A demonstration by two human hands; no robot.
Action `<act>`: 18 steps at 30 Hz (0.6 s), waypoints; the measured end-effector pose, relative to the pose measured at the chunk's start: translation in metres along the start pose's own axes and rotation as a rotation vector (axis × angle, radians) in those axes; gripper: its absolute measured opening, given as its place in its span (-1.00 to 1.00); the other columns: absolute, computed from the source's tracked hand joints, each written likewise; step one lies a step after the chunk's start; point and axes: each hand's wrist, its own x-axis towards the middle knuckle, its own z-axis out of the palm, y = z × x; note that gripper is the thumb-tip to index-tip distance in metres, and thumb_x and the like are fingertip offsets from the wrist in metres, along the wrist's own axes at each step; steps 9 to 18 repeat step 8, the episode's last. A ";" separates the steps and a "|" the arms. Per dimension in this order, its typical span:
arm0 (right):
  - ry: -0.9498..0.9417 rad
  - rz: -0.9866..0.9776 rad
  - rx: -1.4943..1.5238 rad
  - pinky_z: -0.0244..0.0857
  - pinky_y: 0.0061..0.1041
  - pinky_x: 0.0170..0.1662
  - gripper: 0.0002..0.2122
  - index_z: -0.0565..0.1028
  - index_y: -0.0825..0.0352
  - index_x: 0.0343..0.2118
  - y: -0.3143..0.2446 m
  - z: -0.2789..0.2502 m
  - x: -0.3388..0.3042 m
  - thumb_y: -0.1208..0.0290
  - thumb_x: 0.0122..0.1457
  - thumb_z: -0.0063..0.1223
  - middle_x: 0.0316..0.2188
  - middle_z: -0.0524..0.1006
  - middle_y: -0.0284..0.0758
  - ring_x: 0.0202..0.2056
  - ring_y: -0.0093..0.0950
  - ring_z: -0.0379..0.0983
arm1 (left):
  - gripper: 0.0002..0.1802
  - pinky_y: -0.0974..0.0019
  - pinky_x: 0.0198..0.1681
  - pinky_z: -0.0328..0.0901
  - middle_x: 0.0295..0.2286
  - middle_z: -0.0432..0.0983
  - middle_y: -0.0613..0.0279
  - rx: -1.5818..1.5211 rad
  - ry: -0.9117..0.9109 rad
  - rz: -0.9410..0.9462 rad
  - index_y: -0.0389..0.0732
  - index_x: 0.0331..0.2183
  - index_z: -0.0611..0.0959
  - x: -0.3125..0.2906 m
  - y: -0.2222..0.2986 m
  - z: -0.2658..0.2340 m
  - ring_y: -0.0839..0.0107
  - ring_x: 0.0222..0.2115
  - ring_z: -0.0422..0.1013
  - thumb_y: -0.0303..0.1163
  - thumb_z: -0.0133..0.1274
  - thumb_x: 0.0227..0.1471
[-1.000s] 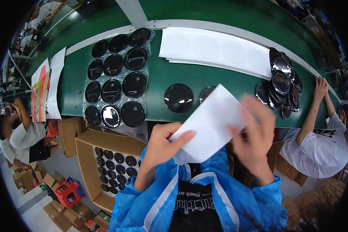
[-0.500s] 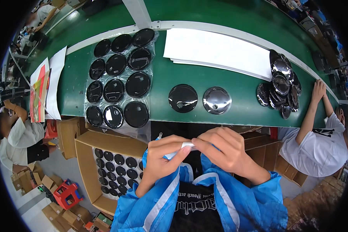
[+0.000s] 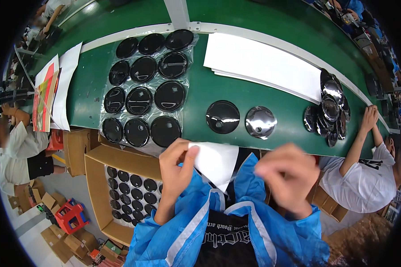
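Between the thumb and fingers of my left hand is a white sheet, cloth or paper, which hangs down to a point at the table's near edge. My right hand is apart from it, to the right. Motion smears its fingers, so I cannot tell whether anything is in them. Just beyond my hands, a glossy black disc with a small hole lies beside a shiny, silvery-looking disc. Farther left, several black discs lie in rows on clear plastic.
White paper sheets lie at the back, with a heap of dark discs at their right end. A cardboard box below the table holds rows of black discs. A co-worker leans on the table at right. Papers stand at left.
My hands were together around the folded white sheet. They have parted; the sheet now hangs opened out from my left hand, and my right hand has moved right. The view has shifted slightly.
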 end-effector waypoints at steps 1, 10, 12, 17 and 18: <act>0.090 0.227 0.150 0.54 -0.50 -0.32 -0.89 0.73 0.39 -0.26 0.001 -0.004 0.008 0.58 0.14 0.40 -0.37 0.69 -0.27 -0.33 -0.43 0.64 | -0.86 0.47 -0.40 0.37 -0.21 0.74 0.06 0.128 -0.007 0.098 -0.46 -0.27 0.72 0.000 0.003 -0.003 0.49 -0.46 0.56 -0.53 0.27 0.27; 0.104 0.750 0.376 0.56 -0.38 -0.28 -0.91 0.71 0.38 -0.18 0.077 0.048 0.032 0.51 0.31 0.35 -0.24 0.71 -0.18 -0.35 -0.36 0.62 | -0.87 0.41 -0.22 0.48 0.04 0.72 -0.05 0.051 -0.335 0.127 -0.33 -0.26 0.80 -0.004 0.000 0.014 0.18 -0.27 0.67 -0.47 0.23 0.29; 0.104 0.750 0.376 0.56 -0.38 -0.28 -0.91 0.71 0.38 -0.18 0.077 0.048 0.032 0.51 0.31 0.35 -0.24 0.71 -0.18 -0.35 -0.36 0.62 | -0.87 0.41 -0.22 0.48 0.04 0.72 -0.05 0.051 -0.335 0.127 -0.33 -0.26 0.80 -0.004 0.000 0.014 0.18 -0.27 0.67 -0.47 0.23 0.29; 0.104 0.750 0.376 0.56 -0.38 -0.28 -0.91 0.71 0.38 -0.18 0.077 0.048 0.032 0.51 0.31 0.35 -0.24 0.71 -0.18 -0.35 -0.36 0.62 | -0.87 0.41 -0.22 0.48 0.04 0.72 -0.05 0.051 -0.335 0.127 -0.33 -0.26 0.80 -0.004 0.000 0.014 0.18 -0.27 0.67 -0.47 0.23 0.29; 0.104 0.750 0.376 0.56 -0.38 -0.28 -0.91 0.71 0.38 -0.18 0.077 0.048 0.032 0.51 0.31 0.35 -0.24 0.71 -0.18 -0.35 -0.36 0.62 | -0.87 0.41 -0.22 0.48 0.04 0.72 -0.05 0.051 -0.335 0.127 -0.33 -0.26 0.80 -0.004 0.000 0.014 0.18 -0.27 0.67 -0.47 0.23 0.29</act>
